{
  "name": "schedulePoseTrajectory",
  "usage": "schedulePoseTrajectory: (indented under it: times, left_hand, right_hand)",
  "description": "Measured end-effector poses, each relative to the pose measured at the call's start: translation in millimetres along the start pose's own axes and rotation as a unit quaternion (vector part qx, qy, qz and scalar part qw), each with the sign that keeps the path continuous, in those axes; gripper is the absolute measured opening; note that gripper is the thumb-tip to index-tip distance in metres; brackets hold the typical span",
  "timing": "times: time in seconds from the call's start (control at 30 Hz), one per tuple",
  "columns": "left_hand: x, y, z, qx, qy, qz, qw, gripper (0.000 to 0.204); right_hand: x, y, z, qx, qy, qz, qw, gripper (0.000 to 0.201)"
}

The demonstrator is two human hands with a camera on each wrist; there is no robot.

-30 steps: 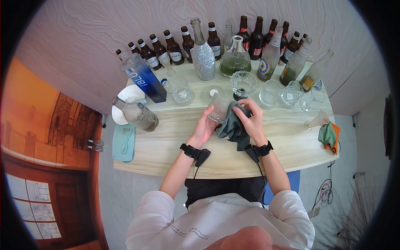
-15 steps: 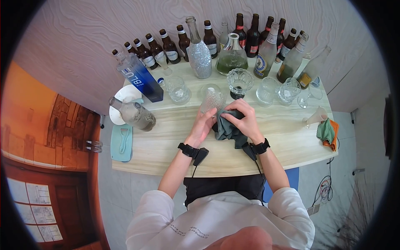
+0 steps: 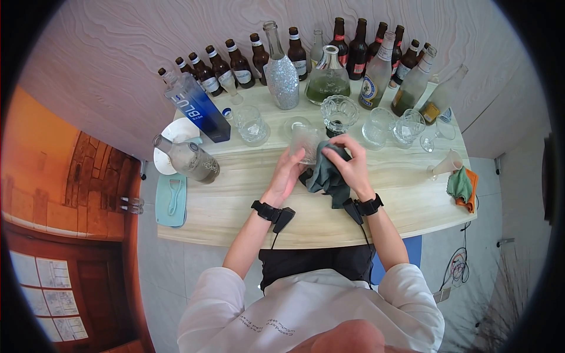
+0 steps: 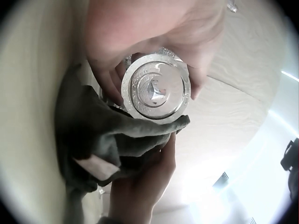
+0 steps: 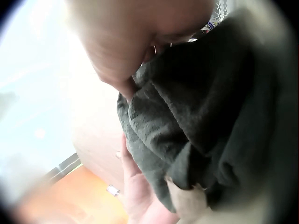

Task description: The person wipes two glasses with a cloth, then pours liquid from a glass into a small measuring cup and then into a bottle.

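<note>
Just above the table's middle, the left hand (image 3: 286, 173) grips a clear patterned glass (image 3: 305, 145). In the left wrist view the round base of the glass (image 4: 156, 88) faces the camera, with the left hand's (image 4: 154, 32) fingers and thumb around its sides. The right hand (image 3: 351, 166) pinches a dark grey-green cloth (image 3: 325, 176) against the glass's right side. Folds of the cloth (image 5: 173, 121) cover much of the right wrist view and hide the glass there; the right hand (image 5: 135, 37) is above them.
Brown bottles (image 3: 239, 63), a glittery bottle (image 3: 283, 82) and a green-filled decanter (image 3: 328, 88) line the back. Several glasses (image 3: 377, 129) stand before them. At left are a blue bottle (image 3: 200, 109), a grey bottle (image 3: 196, 163) and a peeler (image 3: 174, 197); cloths (image 3: 461, 187) hang at right.
The glass has tilted and shifted between the hands, and the cloth and right hand moved down, then back up beside it. The head view has shifted slightly.
</note>
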State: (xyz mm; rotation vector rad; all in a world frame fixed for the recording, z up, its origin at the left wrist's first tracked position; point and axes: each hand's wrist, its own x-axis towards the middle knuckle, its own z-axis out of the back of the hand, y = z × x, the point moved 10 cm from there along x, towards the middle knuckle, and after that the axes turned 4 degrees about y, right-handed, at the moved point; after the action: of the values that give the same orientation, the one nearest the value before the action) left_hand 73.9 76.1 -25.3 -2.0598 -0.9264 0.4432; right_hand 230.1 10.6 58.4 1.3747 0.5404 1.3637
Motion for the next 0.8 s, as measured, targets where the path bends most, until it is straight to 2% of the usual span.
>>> schedulePoseTrajectory:
  times: [0.03,0.13,0.23,0.33,0.43,0.57,0.8]
  left_hand:
    - [0,-2,1,-0.023,-0.007,-0.012,1.0,0.069]
    - [2,4,7,-0.095,-0.013,0.019,0.995,0.07]
    - [1,7,8,-0.034,-0.016,0.003,0.999,0.072]
    - [-2,2,0,0.028,-0.008,0.004,1.0,0.069]
    - [-3,5,-6,0.025,0.018,0.024,0.999,0.07]
    - [-2,8,-8,0.026,0.029,0.026,0.999,0.069]
    - [1,-3,0,-0.081,0.009,0.002,0.997,0.065]
  right_hand:
    - [0,3,-4,0.002,0.018,0.012,1.0,0.019]
    - [-2,18,-18,0.003,0.071,0.051,0.996,0.018]
    - [-3,19,-23,-0.02,0.102,0.065,0.992,0.018]
    - [-4,14,-14,-0.014,0.054,0.036,0.998,0.019]
    - [-4,0,8,0.007,-0.054,-0.005,0.998,0.021]
    - [-2,-16,14,0.057,-0.088,-0.023,0.994,0.022]
    - [-1,11,-18,0.014,0.078,0.041,0.996,0.019]
